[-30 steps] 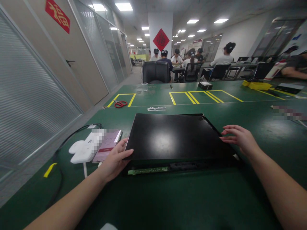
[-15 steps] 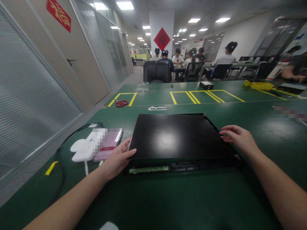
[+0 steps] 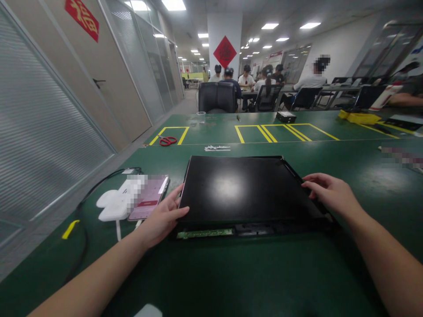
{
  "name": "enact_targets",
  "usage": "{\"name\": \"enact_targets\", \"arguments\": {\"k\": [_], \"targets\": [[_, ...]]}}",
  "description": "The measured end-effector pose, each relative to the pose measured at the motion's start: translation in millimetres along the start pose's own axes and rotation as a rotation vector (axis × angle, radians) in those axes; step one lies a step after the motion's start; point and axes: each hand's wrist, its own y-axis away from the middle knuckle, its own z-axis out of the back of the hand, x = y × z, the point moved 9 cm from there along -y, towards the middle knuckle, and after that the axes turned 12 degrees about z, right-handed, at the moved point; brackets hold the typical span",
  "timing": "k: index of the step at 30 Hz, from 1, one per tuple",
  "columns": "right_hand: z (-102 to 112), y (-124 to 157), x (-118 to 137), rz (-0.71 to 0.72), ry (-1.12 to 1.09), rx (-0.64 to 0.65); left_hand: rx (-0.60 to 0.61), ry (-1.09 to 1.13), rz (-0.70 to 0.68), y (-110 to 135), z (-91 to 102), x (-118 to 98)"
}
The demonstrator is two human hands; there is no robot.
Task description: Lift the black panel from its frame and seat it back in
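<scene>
A flat black screen panel (image 3: 238, 187) lies over a shallow black frame (image 3: 287, 164) on the green table. Part of the frame's rim shows past the panel at the far right corner and down the right side. Along the near edge a green circuit board strip (image 3: 205, 234) is exposed. My left hand (image 3: 164, 216) grips the panel's left edge, thumb on top and fingers at the side. At the right rim, my right hand (image 3: 327, 190) has its fingers bent and fingertips on the frame's edge, with thumb and forefinger close together.
Left of the panel lie a phone (image 3: 149, 198) and white chargers (image 3: 114, 213), with a black cable (image 3: 86, 237) beyond. Red-handled scissors (image 3: 168, 141), white scraps (image 3: 217, 149), a clear cup (image 3: 201, 117) and a small black box (image 3: 286, 116) sit farther back. Several people work behind.
The panel has shifted slightly within the frame, and a thin dark rim now shows along its left edge. Both hands stay at the sides, the right fingers bent a little more.
</scene>
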Motion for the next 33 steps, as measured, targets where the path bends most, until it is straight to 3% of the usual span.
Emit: {"name": "enact_targets", "arguments": {"k": [6, 11, 18, 24, 29, 33], "targets": [[5, -3, -11, -0.058, 0.114, 0.028, -0.037, -0.015, 0.022, -1, 5.1, 0], [-4, -3, -16, -0.057, 0.127, 0.122, -0.073, -0.011, 0.021, 0, 5.8, -1], [-8, -3, -20, -0.066, 0.158, 0.141, -0.072, -0.047, -0.005, 1, 3.7, -2], [-6, -3, -17, -0.103, 0.152, 0.107, -0.099, -0.131, -0.159, 5, 6.5, -18], [-5, -1, -16, -0.142, 0.092, 0.091, -0.247, -0.323, -0.248, 2, 26.9, -22], [-4, -2, -19, -0.157, 0.078, 0.116, -0.313, -0.416, -0.233, -3, 36.5, -19]]}}
